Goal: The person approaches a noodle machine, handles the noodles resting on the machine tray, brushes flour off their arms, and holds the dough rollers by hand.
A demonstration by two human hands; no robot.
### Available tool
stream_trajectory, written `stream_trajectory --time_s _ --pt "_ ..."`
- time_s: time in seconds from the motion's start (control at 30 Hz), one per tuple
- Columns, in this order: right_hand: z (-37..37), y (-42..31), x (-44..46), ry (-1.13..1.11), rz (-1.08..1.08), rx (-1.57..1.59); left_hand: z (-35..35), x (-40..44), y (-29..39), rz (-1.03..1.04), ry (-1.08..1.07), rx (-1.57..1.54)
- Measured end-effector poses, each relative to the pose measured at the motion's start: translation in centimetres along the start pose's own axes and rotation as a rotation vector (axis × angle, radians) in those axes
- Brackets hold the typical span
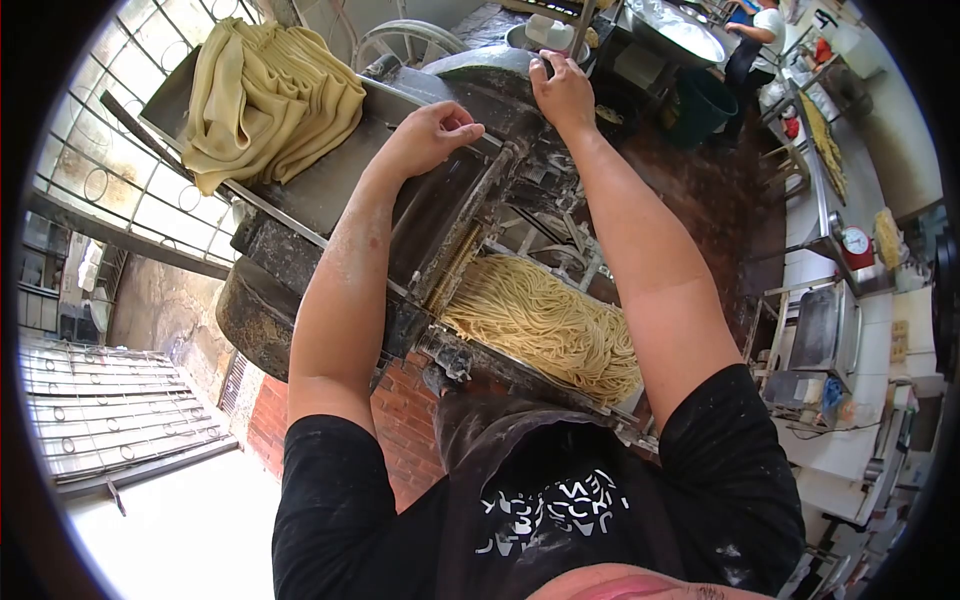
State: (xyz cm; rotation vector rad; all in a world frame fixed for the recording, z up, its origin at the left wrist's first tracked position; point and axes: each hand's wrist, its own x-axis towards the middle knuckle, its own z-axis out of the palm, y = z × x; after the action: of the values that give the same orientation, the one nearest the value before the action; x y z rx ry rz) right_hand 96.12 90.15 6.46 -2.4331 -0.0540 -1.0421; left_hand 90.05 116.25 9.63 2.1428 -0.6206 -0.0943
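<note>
A folded stack of yellow dough sheet (270, 105) lies on the metal tray (330, 190) of a machine at the upper left. My left hand (432, 138) hangs over the tray's edge near the rollers, its fingers curled; what they hold, if anything, is hidden. Farther right, my right hand (562, 88) is by the machine's rounded metal cover (490, 66), with fingers bent and apart and nothing visible in them. Cut noodles (545, 320) lie in a heap below the rollers, between my forearms.
Behind the machine is a spoked wheel (405, 38). A dark green bin (698, 105) stands at the upper right, near another person (757, 45). A red scale (856, 242) and a metal box (822, 330) are at the right. Barred windows line the left.
</note>
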Motion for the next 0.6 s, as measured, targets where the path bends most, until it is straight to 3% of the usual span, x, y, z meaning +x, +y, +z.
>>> stream_trajectory --time_s 0.6 --pt "-0.03 -0.01 0.01 0.003 -0.002 -0.011 -0.12 -0.01 0.02 -0.008 -0.003 -0.014"
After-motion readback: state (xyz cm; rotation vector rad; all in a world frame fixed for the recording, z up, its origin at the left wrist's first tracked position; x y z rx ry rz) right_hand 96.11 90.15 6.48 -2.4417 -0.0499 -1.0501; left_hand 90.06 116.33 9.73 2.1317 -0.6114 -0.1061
